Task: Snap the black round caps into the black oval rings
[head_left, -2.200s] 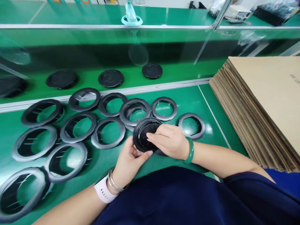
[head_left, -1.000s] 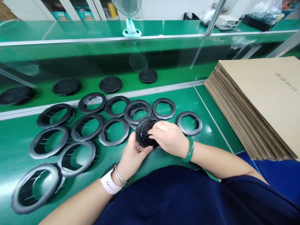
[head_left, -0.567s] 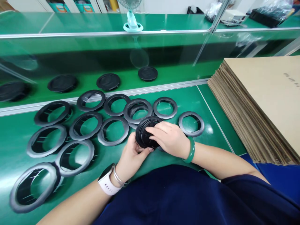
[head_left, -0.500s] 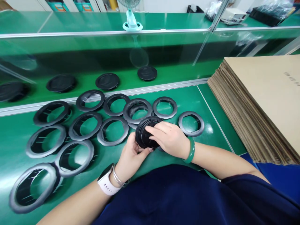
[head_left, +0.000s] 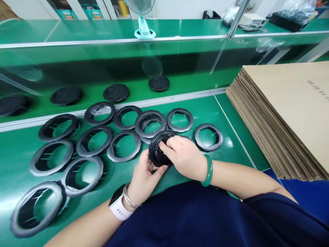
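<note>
gripping a tilted round black plastic piece (head_left: 156, 154) in our left fingers (head_left: 158, 173); right fingers (head_left: 168, 150) touch its inside, grip unclear.

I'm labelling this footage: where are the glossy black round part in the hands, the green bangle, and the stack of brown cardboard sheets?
Glossy black round part (head_left: 158, 156): head view, its dark inner face.
Green bangle (head_left: 210, 170): head view, middle of the band.
Stack of brown cardboard sheets (head_left: 285, 97): head view, top sheet.

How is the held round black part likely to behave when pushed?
The round part is probably stiff, showing no clear bend between left hand and right hand. Its circular outline suggests it could roll if stood on edge.
</note>
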`<control>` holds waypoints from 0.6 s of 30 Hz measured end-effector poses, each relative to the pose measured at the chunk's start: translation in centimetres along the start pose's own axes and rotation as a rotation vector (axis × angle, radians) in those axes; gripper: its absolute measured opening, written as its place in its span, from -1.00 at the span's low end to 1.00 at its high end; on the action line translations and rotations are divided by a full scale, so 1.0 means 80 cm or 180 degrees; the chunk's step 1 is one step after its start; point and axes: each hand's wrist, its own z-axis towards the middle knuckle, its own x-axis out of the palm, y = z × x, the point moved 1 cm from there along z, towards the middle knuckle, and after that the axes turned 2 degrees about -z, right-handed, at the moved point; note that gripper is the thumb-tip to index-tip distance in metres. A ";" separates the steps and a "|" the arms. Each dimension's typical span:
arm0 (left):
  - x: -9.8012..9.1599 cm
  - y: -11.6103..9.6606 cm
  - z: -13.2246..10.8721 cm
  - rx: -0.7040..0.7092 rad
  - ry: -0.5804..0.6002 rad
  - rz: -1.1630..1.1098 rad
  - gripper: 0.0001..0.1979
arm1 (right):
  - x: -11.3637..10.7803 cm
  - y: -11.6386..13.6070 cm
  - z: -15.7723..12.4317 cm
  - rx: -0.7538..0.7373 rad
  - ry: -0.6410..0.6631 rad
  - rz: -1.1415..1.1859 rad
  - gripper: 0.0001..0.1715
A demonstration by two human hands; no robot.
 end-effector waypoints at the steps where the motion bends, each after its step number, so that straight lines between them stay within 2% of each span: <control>1: 0.000 0.000 -0.001 0.0033 -0.0018 0.0046 -0.47 | 0.000 0.000 0.000 -0.0008 -0.0017 0.0021 -0.60; 4: 0.001 -0.002 -0.002 -0.0004 -0.0020 -0.0146 -0.47 | -0.003 -0.003 -0.002 -0.0096 -0.0314 0.0245 -0.63; 6: 0.003 -0.004 -0.002 -0.0086 -0.0017 -0.0464 -0.46 | -0.009 -0.008 -0.003 -0.0057 -0.0804 0.0516 -0.68; 8: 0.004 -0.006 -0.001 -0.0128 -0.0064 -0.0660 -0.43 | -0.014 -0.016 -0.004 0.0270 -0.1296 0.0820 -0.69; 9: 0.005 -0.007 -0.001 -0.0134 -0.0098 -0.0667 -0.41 | -0.016 -0.021 -0.004 0.0514 -0.1407 0.1016 -0.67; 10: 0.005 -0.007 -0.001 -0.0142 -0.0113 -0.0625 -0.40 | -0.016 -0.025 -0.003 0.0762 -0.1396 0.1262 -0.66; 12: 0.003 -0.008 -0.002 -0.0138 -0.0057 -0.0471 -0.31 | -0.011 -0.030 -0.001 0.1141 -0.1101 0.1842 -0.69; 14: 0.000 -0.010 -0.003 -0.0117 0.0056 -0.0364 -0.22 | -0.003 -0.030 0.000 0.1323 -0.0782 0.2292 -0.76; 16: -0.003 -0.012 -0.005 -0.0058 0.0052 -0.0286 -0.24 | 0.006 -0.027 0.001 0.1403 -0.0695 0.2476 -0.83; 18: -0.005 -0.015 -0.005 -0.0048 -0.0053 -0.0135 -0.37 | 0.012 -0.024 0.001 0.1461 -0.0710 0.2575 -0.85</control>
